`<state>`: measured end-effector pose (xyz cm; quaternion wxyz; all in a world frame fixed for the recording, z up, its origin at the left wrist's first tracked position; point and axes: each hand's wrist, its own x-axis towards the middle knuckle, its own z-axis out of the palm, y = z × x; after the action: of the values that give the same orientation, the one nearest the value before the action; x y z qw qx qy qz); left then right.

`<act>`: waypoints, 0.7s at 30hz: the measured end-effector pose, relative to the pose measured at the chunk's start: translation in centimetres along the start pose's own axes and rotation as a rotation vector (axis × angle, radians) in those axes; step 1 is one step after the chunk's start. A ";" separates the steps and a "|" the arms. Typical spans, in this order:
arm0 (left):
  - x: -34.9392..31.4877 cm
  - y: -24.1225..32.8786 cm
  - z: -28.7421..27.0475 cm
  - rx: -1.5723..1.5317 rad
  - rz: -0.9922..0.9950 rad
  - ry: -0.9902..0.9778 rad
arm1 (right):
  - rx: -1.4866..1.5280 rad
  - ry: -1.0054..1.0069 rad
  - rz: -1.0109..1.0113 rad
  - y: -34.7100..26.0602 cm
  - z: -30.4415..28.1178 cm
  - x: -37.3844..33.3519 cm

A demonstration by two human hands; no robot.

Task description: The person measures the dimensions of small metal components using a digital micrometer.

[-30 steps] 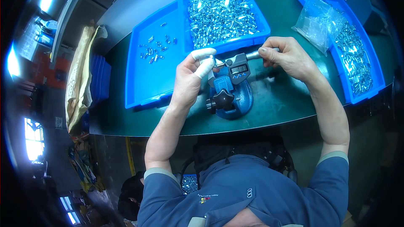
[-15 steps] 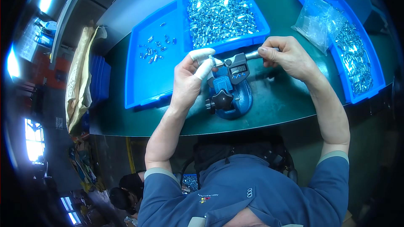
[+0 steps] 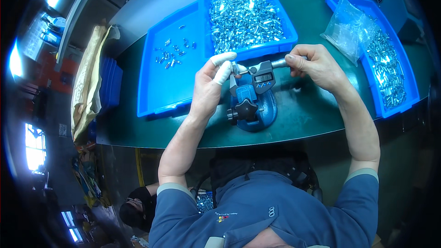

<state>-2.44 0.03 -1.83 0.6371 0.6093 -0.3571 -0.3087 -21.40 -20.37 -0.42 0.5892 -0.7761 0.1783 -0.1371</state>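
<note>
A digital micrometer [image 3: 263,77] sits clamped in a blue stand [image 3: 255,110] with a black star knob, on the green table. My left hand [image 3: 210,82], white covers on its thumb and forefinger, pinches a small metal part [image 3: 235,69] at the measuring jaws. The fingers partly hide that part. My right hand [image 3: 317,65] grips the end of the micrometer's thimble [image 3: 279,63] between thumb and fingers. Behind the micrometer stands a blue tray heaped with shiny metal parts [image 3: 245,20]. Several similar parts [image 3: 170,56] lie scattered in the shallow blue tray [image 3: 158,94] to the left.
At the right, another blue tray [image 3: 398,108] holds metal parts and a clear plastic bag [image 3: 347,32]. Brown paper sacking [image 3: 89,85] and stacked blue trays [image 3: 109,85] stand at the left. A second person [image 3: 138,206] is at the lower left, near a container of parts [image 3: 205,201].
The whole view has shifted slightly. My left hand still pinches the part at the jaws and my right hand still holds the thimble; the micrometer's display reading has changed.
</note>
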 end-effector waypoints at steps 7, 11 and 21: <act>0.4 0.2 -0.2 0.005 0.018 -0.001 | 0.011 0.012 -0.023 -0.1 -0.2 0.3; 0.1 0.8 -0.5 0.044 0.018 0.012 | 0.009 0.013 -0.043 -0.4 0.2 0.5; -0.1 0.7 -0.5 0.023 -0.002 -0.034 | 0.060 -0.009 -0.017 0.5 0.2 0.1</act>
<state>-2.07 0.42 -1.16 0.6235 0.6116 -0.3708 -0.3157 -21.24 -20.37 -1.01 0.6120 -0.7600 0.1646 -0.1439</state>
